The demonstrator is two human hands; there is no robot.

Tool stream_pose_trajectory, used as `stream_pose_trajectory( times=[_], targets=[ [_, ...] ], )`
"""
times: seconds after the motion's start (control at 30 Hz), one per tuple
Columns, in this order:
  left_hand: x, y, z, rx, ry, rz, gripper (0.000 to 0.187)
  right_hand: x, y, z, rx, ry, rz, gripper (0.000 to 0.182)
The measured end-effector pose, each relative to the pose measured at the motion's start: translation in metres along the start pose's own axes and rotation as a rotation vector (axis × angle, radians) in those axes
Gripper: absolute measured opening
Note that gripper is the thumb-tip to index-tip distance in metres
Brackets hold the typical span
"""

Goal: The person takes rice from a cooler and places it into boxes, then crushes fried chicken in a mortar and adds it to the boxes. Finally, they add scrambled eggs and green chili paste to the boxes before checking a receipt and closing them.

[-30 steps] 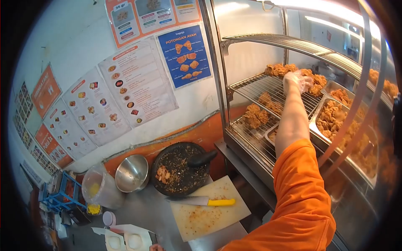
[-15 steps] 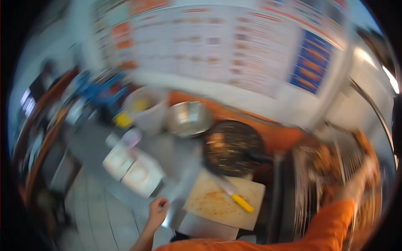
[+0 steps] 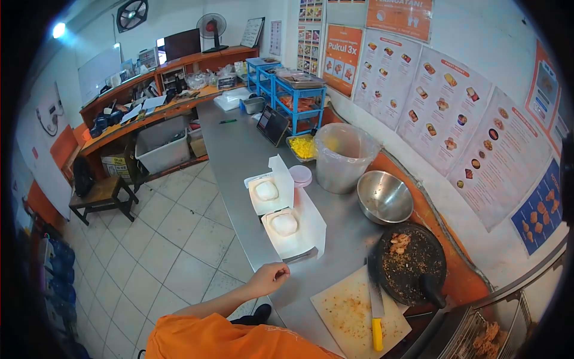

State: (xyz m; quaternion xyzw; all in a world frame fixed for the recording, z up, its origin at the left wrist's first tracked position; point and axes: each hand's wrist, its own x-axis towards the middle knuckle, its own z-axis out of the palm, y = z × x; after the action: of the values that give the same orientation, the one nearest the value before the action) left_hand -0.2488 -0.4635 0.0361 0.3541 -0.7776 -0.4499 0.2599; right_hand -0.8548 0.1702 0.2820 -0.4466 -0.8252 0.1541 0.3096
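Observation:
My left hand (image 3: pixel 269 279) is at the near edge of the metal counter (image 3: pixel 233 155), its fingers curled closed with nothing visible in them. Just beyond it stand two open white boxes, each holding a white rounded mound: the nearer box (image 3: pixel 305 236) and the farther box (image 3: pixel 259 209). To the right, a knife with a yellow handle (image 3: pixel 377 335) lies on the stained cutting board (image 3: pixel 341 308), its blade reaching toward a dark stone mortar (image 3: pixel 418 275) with bits of food and a pestle (image 3: pixel 431 290). My right hand is out of view.
Behind the boxes stand a lined bucket (image 3: pixel 341 173), a steel bowl (image 3: pixel 385 197), a pink-lidded tub (image 3: pixel 301 175), a tray of yellow pieces (image 3: pixel 303 147), a tablet (image 3: pixel 272 125) and blue racks (image 3: pixel 299 105). Fried food (image 3: pixel 490 341) sits in a rack at lower right.
The view has swung left, and more of the room shows. My right hand, which was over the fried food rack, has left the view. My left hand is still by the counter edge, curled.

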Motion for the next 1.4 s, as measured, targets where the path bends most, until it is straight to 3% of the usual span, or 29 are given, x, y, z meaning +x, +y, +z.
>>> stream_pose_trajectory(
  times=[0.43, 0.6, 0.67, 0.73, 0.8, 0.87, 0.9, 0.93, 0.97, 1.0, 1.03, 1.07, 1.1, 1.13, 1.17, 1.2, 1.23, 1.3, 1.33, 1.37, 1.4],
  targets=[
    [0.002, 0.007, 0.019, 0.010, -0.098, -0.016, 0.006, 0.044, 0.006, 0.042, 0.062, -0.035, 0.149, 0.084],
    [-0.007, -0.001, 0.023, 0.002, -0.071, 0.020, 0.004, -0.030, 0.002, -0.026, 0.110, -0.005, 0.052, 0.047],
    [-0.014, 0.001, 0.019, 0.010, -0.072, -0.030, 0.004, -0.064, -0.010, -0.044, 0.118, 0.187, 0.033, 0.045],
    [-0.016, -0.005, 0.018, 0.017, -0.084, -0.001, 0.003, -0.075, -0.025, -0.064, -0.039, 0.157, 0.023, 0.044],
    [-0.008, -0.005, 0.020, 0.018, -0.102, 0.040, 0.003, -0.064, -0.033, -0.062, 0.074, 0.087, 0.037, 0.043],
    [-0.006, -0.005, 0.022, 0.004, -0.066, 0.068, 0.003, -0.134, -0.050, -0.120, -0.004, -0.101, -0.174, 0.042],
    [-0.006, -0.011, 0.023, -0.001, -0.087, 0.076, 0.003, -0.151, -0.060, -0.136, 0.063, -0.320, -0.143, 0.028],
    [-0.005, -0.020, 0.027, -0.001, -0.114, 0.066, 0.003, -0.122, -0.054, -0.084, 0.341, -0.313, -0.271, 0.015],
    [0.001, -0.026, 0.033, -0.005, -0.148, 0.074, 0.003, -0.207, -0.051, -0.139, 0.564, -0.396, -0.390, 0.014],
    [0.006, -0.031, 0.039, -0.023, -0.188, 0.124, 0.003, -0.201, -0.034, -0.082, 1.121, -0.497, -0.394, 0.018],
    [0.007, -0.039, 0.046, 0.074, -0.179, 0.184, 0.008, -0.252, -0.035, -0.096, 0.838, -0.327, -0.758, 0.028],
    [0.009, -0.045, 0.052, 0.170, -0.166, 0.242, 0.014, -0.286, -0.034, -0.073, 1.063, -0.541, -0.610, 0.035],
    [0.012, -0.049, 0.058, 0.156, -0.208, 0.289, 0.014, -0.353, -0.039, -0.154, 0.880, -0.706, -0.542, 0.037],
    [0.014, -0.051, 0.064, 0.241, -0.189, 0.375, 0.022, -0.402, -0.042, -0.164, 0.985, -0.761, -0.412, 0.036],
    [0.014, -0.056, 0.068, 0.328, -0.155, 0.453, 0.031, -0.432, -0.043, -0.092, 1.277, -0.751, -0.602, 0.026],
    [0.013, -0.063, 0.072, 0.323, -0.169, 0.477, 0.031, -0.467, -0.040, -0.090, 1.173, -0.962, -0.499, 0.039],
    [0.013, -0.069, 0.077, 0.324, -0.196, 0.460, 0.038, -0.507, -0.042, -0.032, 1.234, -1.199, -0.351, 0.040],
    [0.012, -0.084, 0.084, 0.410, -0.238, 0.466, 0.052, -0.572, -0.037, 0.007, 1.204, -1.473, -0.109, 0.043],
    [0.012, -0.075, 0.087, 0.406, -0.242, 0.483, 0.052, -0.579, -0.034, -0.008, 0.946, -1.465, -0.207, 0.046],
    [0.009, -0.062, 0.085, 0.448, -0.158, 0.595, 0.042, -0.616, -0.027, 0.057, 0.941, -1.506, -0.230, 0.052],
    [0.010, -0.054, 0.085, 0.487, -0.070, 0.703, 0.034, -0.613, -0.021, 0.032, 0.686, -1.459, -0.389, 0.055]
  ],
)
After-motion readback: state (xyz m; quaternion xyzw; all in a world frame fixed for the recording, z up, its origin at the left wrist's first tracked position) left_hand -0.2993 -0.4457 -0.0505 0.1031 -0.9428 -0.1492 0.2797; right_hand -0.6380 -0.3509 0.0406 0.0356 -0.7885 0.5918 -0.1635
